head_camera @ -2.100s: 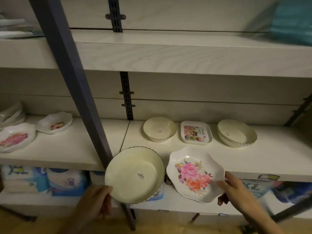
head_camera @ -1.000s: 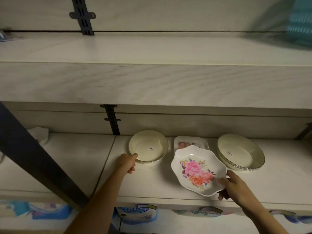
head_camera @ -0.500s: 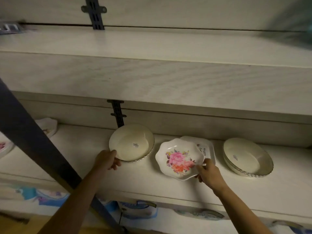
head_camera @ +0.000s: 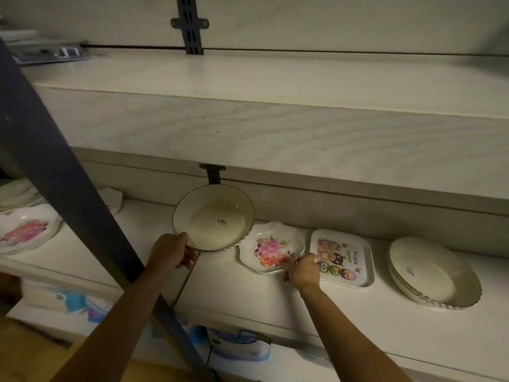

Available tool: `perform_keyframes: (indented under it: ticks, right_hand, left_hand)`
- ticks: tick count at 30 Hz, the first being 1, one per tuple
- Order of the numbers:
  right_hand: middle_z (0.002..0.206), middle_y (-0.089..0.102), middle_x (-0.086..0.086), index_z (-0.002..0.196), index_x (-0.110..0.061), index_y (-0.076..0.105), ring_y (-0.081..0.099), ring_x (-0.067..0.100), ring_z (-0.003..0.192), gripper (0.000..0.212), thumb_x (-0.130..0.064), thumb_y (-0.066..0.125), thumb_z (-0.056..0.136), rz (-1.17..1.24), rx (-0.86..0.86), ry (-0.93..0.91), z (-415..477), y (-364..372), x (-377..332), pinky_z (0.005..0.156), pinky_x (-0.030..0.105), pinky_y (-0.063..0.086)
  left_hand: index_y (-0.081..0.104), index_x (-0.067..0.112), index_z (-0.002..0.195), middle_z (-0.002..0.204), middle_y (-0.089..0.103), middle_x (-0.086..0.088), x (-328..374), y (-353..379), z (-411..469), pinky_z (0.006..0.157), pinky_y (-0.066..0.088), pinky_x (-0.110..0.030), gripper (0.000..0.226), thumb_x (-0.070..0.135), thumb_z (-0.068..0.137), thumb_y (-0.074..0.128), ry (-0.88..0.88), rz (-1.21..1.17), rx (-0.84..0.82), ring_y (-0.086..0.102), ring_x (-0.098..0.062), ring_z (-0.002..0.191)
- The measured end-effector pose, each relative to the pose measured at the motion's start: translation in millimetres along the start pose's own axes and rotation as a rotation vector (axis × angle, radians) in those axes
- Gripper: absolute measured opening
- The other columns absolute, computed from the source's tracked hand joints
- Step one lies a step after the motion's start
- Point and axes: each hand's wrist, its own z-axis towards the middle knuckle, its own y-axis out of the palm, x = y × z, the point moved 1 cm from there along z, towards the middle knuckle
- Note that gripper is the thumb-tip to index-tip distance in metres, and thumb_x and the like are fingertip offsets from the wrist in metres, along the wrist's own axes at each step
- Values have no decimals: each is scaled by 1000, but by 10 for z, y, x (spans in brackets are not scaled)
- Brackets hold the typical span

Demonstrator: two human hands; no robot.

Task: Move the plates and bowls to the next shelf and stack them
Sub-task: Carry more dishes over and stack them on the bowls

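Cream and glossy, a round bowl (head_camera: 213, 217) is the plainest of the dishes: dark line along the rim, fluted outside, a small printed sticker at the bottom. The left grip (head_camera: 172, 250) has its fingers curled round the bowl's near rim and holds it tilted, inside facing the camera, over the left end of the lower shelf (head_camera: 303, 307). Whether its low edge touches the board cannot be told. Its right edge overlaps a white scalloped plate (head_camera: 271, 248) printed with pink and orange flowers. That plate sits on the shelf, and the right grip (head_camera: 303, 270) pinches its near right rim. Just beside it lies a white rectangular tray (head_camera: 343, 257) with cartoon owls and lettering; the right grip covers the tray's near left corner. Apart to the right stands a short stack of cream bowls (head_camera: 432, 274) like the first.

Farther left, past a dark slanting post (head_camera: 55, 166), the neighbouring shelf carries a second flowered plate (head_camera: 24, 230), with a blurred pile of pale dishes (head_camera: 16, 193) behind it. Both boards are pale, wood-grained laminate. An upper shelf (head_camera: 275, 106) of the same finish juts over the dishes, with flat packets (head_camera: 46, 53) at its far left. A dark slotted rail (head_camera: 190, 23) runs down the back wall. Below the lower shelf sit blue-and-white packages (head_camera: 237, 346), and wooden floor (head_camera: 16, 351) shows at bottom left. The light is dim.
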Motion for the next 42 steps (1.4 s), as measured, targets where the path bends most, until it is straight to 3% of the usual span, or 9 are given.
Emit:
perform_keyframes:
  ticks: [3,6,10,13,17,23,28,35,42]
  right_hand:
    - [73,59,10,105,-1,38,58,23,53,27,-20,53,93,42,4,54,-5,89,-20,70,43,58]
    - [102,65,22,116,4,44,63,27,65,34,-21,52,94,64,-10,94,11,137,-23,61,37,59]
    - [109,61,21,119,2,43,64,24,64,34,-21,50,95,116,-69,103,-24,73,-5,45,24,55]
    - [113,62,19,122,-1,42,68,30,83,36,-24,48,95,81,-108,65,-95,-93,9,72,38,59]
    - [97,71,18,108,-8,52,69,31,83,19,-20,45,95,-30,-167,-15,-231,-562,148,84,43,57]
    - [87,71,12,95,-15,56,67,22,60,8,-21,51,93,-114,-137,-48,-418,-1510,560,60,25,57]
    - [85,73,4,96,-16,57,68,15,59,12,-23,48,92,-278,-114,-74,-477,-2272,931,62,19,51]
    - [81,72,0,97,-14,58,70,16,64,16,-23,47,93,-343,-158,-78,-407,-3102,1343,70,25,54]
    - [77,69,-1,93,-18,58,68,13,61,11,-19,48,93,-351,-190,-89,-373,-3477,1576,75,32,56]
  left_hand:
    - [58,0,64,31,56,-1,-3,-7,3,41,40,-21,36,12,90,37,1,-19,8,46,-7,22]
    - [58,-2,66,31,56,-1,0,3,4,31,37,-13,35,11,90,37,14,-29,5,45,-6,22]
    - [59,-2,70,31,56,-1,15,74,-15,46,38,-25,32,10,91,37,47,-4,-28,46,-5,23]
    - [58,-3,71,30,56,0,65,213,-24,44,39,-23,31,10,91,39,90,19,-73,45,-5,23]
    - [55,0,57,28,54,-2,199,550,-62,35,35,-19,34,8,87,41,123,43,-136,45,-9,21]
    - [52,0,49,25,51,-2,392,1315,-336,29,30,-13,42,8,88,40,216,85,-275,42,-8,19]
    - [51,2,54,26,51,-2,551,2031,-711,30,27,-15,40,9,90,37,219,66,-382,42,-8,20]
    - [49,2,64,25,49,-1,713,2934,-1156,28,24,-12,30,9,90,36,180,39,-439,41,-8,19]
    - [48,6,52,26,49,1,742,3564,-1354,34,25,-17,39,12,89,38,149,88,-473,42,-8,21]
